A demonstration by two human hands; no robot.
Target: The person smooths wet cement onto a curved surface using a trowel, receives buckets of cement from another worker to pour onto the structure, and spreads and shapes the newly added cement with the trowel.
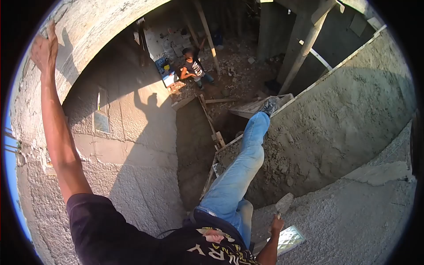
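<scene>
My left hand (45, 51) is raised at the upper left, arm stretched out, against a rough concrete edge (92, 26). Its thumb stands apart and the other fingers appear bent over the edge, partly out of sight. Low on the right, my right hand (277, 225) is closed around the handle of a trowel (284, 204). The trowel's blade points up and carries grey mortar residue. Beside that hand is a bright patterned pane (291, 240). My leg in blue jeans (238, 168) stretches forward, the shoe (268, 106) at the board edge of a mortar-covered slab (327, 132).
Below, a person (193, 68) in a dark printed shirt stands amid rubble (234, 66). Wooden poles (309, 44) rise at the back. A deep gap (192, 141) drops beside my leg, next to a rough plastered wall (145, 185) with a small window (101, 121).
</scene>
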